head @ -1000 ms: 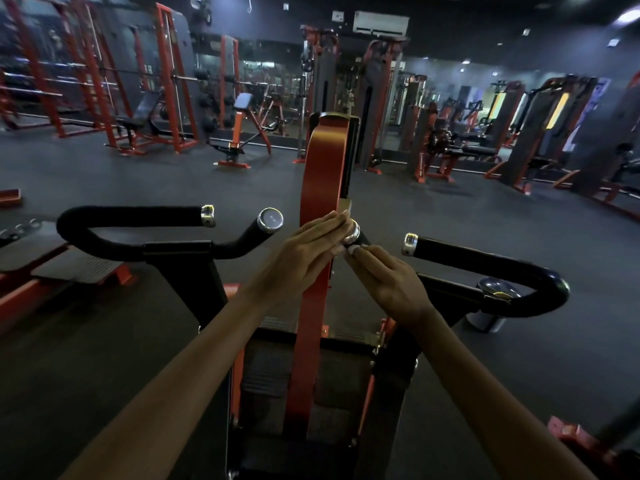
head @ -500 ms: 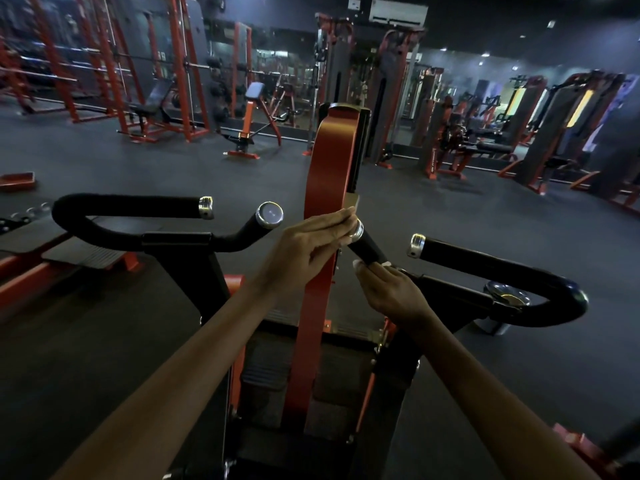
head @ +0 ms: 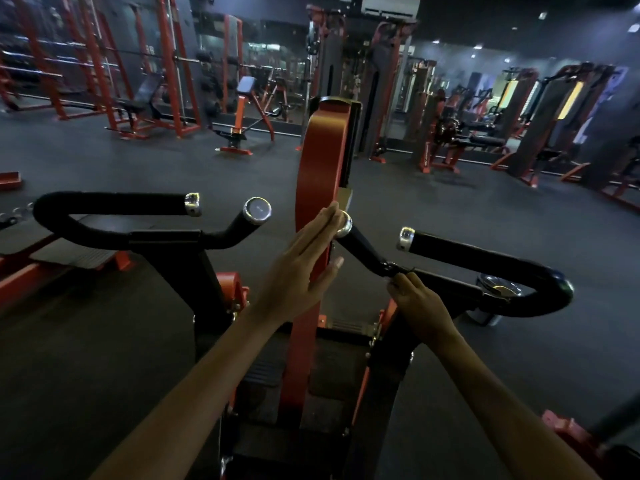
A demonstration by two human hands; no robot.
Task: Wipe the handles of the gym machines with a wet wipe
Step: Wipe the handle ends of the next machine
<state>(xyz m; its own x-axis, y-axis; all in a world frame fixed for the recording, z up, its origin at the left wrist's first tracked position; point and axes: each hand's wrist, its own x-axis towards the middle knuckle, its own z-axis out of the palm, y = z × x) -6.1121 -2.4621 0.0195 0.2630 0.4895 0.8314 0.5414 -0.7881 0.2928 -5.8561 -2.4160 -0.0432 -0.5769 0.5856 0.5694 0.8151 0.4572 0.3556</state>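
The right hand (head: pixel 420 308) has its fingers (head: pixel 398 284) curled round the low end of the inner right handle (head: pixel 362 245), where the black grip meets the machine's black arm. No wipe can be made out under those fingers; the light is too dim to tell. The left hand (head: pixel 301 268) is flat, fingers straight and together, their tips touching the chrome cap (head: pixel 344 226) at the top of that same handle, the thumb spread away below.

The handle is a short black padded bar, tilted up and to the left, ending in the shiny round cap. It lies just right of the orange post (head: pixel 320 174), which rises up the middle of the machine. Further right of the post a longer black handle (head: pixel 485 265) runs out and bends back in a loop, its near end also capped in chrome. Left of the post is the matching pair: a short angled handle (head: pixel 242 226) with a round chrome end, and a long looped handle (head: pixel 114 206) beyond it.

Below the post sit the machine's black pad and orange frame. Beyond the post, across the dark floor (head: pixel 138 161), stand orange racks (head: pixel 173 64) and other machines (head: pixel 540 116).
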